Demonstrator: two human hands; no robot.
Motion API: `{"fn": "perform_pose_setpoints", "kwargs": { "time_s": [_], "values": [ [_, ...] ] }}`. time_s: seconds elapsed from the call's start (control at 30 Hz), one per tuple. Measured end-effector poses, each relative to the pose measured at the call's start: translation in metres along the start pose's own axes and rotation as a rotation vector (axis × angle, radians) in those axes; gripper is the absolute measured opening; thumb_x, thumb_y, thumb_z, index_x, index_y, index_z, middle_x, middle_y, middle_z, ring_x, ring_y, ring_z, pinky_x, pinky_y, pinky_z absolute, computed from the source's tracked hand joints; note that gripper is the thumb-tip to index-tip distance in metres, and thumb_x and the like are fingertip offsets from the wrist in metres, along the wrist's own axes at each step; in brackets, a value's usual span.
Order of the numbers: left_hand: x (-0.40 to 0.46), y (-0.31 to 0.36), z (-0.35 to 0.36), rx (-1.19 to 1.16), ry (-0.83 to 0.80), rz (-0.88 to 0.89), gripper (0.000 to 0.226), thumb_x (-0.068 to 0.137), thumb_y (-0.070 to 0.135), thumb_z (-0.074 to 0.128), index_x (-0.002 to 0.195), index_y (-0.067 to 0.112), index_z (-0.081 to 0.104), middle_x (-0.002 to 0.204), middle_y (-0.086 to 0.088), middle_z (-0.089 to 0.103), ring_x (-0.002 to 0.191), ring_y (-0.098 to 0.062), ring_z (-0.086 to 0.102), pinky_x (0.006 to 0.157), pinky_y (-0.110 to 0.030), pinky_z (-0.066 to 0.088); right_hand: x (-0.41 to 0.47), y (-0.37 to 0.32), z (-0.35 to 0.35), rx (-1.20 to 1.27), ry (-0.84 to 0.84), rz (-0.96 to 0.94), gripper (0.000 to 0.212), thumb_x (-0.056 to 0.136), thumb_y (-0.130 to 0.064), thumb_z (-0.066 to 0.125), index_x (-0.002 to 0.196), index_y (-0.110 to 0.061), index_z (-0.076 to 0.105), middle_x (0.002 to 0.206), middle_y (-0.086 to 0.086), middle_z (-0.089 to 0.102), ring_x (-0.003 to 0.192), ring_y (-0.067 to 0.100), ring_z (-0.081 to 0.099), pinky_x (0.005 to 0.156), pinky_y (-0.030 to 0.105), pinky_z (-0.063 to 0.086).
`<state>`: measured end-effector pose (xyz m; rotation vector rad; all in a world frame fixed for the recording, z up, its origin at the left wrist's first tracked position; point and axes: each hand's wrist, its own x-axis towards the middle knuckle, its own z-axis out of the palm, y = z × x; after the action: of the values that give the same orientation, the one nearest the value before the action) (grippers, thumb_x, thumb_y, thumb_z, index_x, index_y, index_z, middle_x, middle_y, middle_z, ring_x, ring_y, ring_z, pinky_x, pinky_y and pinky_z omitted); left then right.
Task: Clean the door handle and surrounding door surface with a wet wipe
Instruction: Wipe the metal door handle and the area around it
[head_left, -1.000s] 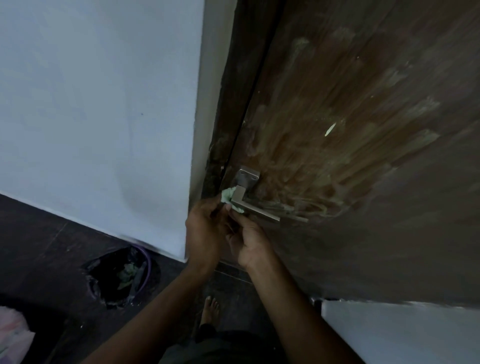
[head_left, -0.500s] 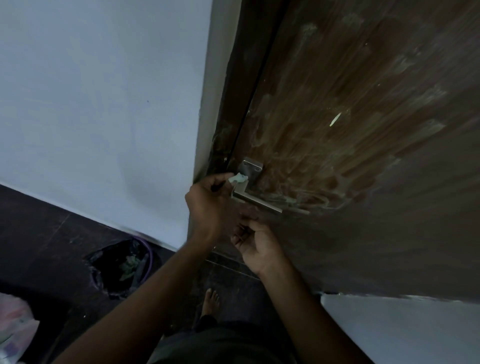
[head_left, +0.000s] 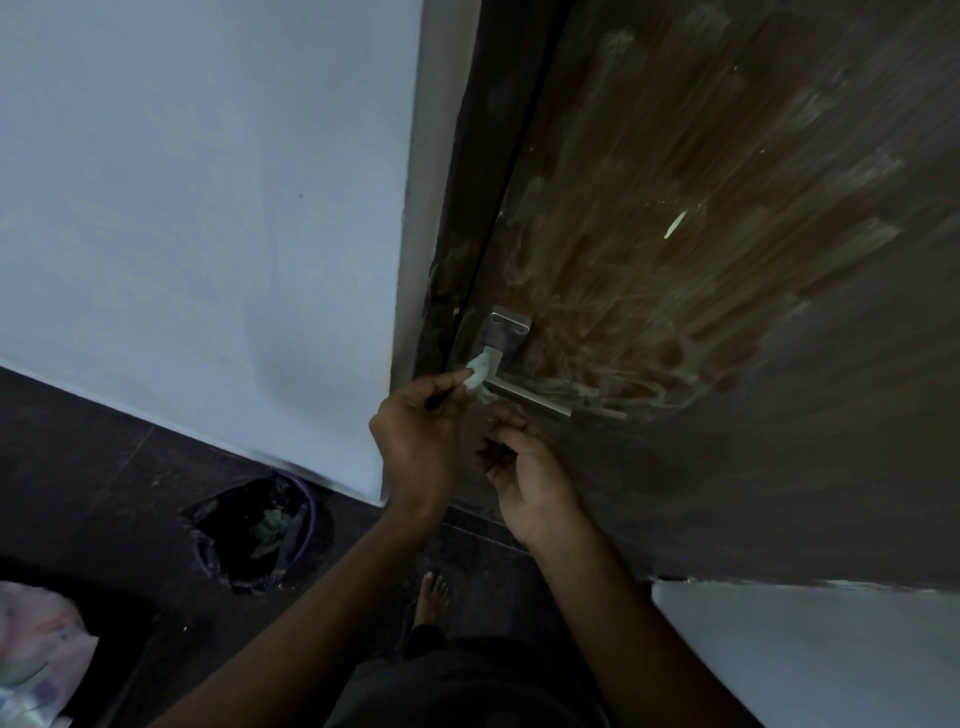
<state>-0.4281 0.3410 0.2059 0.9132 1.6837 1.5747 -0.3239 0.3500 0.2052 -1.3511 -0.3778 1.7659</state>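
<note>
Door handle (head_left: 522, 391), a brushed-metal lever on a square plate with two visible screws, sits at the left edge of the brown wooden door (head_left: 727, 260), just beside the dark door frame (head_left: 457, 208); no brand, label or writing can be read on it. Left hand (head_left: 415, 436) pinches a crumpled pale-green wet wipe (head_left: 479, 370) between thumb and fingertips and presses it against the neck of the lever, where the lever meets the plate. Right hand (head_left: 524, 467) hangs just below the lever, palm up, fingers loosely curled round nothing, not touching the metal. Pale smeared streaks fan across the door above and to the right of the lever; a small light fleck (head_left: 675, 224) clings higher up. White wall (head_left: 208, 208) stands to the left; on the dark floor (head_left: 78, 467) below it, a bin lined with a black bag (head_left: 254, 530) holds crumpled greenish scraps; a bare foot (head_left: 432, 597) shows between the forearms; a pale patterned bag (head_left: 36, 660) lies at lower left, its print unreadable.
</note>
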Motion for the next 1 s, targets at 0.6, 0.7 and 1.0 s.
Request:
{"fn": "perform_pose_setpoints", "kwargs": {
  "time_s": [0.6, 0.7, 1.0],
  "values": [
    [-0.037, 0.008, 0.01, 0.022, -0.068, 0.011, 0.029, 0.091, 0.011, 0.064, 0.11, 0.029, 0.076, 0.107, 0.015, 0.072, 0.106, -0.004, 0.064, 0.089, -0.021, 0.054, -0.014, -0.019, 0.012, 0.166, -0.073, 0.151, 0.022, 0.1, -0.019, 0.053, 0.104, -0.011, 0.073, 0.1, 0.012, 0.076, 0.096, 0.025, 0.071, 0.083, 0.038, 0.057],
    [-0.042, 0.006, 0.008, -0.033, -0.065, -0.034, 0.031, 0.087, 0.007, 0.059, 0.104, 0.027, 0.076, 0.105, 0.01, 0.073, 0.103, -0.006, 0.067, 0.088, -0.033, 0.058, -0.009, -0.018, -0.002, 0.222, 0.02, 0.1, 0.022, 0.101, -0.006, 0.045, 0.103, -0.007, 0.067, 0.092, 0.013, 0.072, 0.078, 0.022, 0.071, 0.066, 0.034, 0.059],
    [-0.034, 0.014, 0.007, 0.048, -0.17, 0.205, 0.029, 0.086, 0.012, 0.058, 0.096, 0.03, 0.079, 0.104, 0.012, 0.072, 0.102, -0.007, 0.069, 0.085, -0.018, 0.054, 0.001, -0.011, -0.011, 0.293, -0.117, -0.036, 0.02, 0.098, 0.002, 0.046, 0.107, 0.005, 0.064, 0.099, 0.014, 0.07, 0.095, 0.021, 0.068, 0.087, 0.029, 0.058]
  ]
}}
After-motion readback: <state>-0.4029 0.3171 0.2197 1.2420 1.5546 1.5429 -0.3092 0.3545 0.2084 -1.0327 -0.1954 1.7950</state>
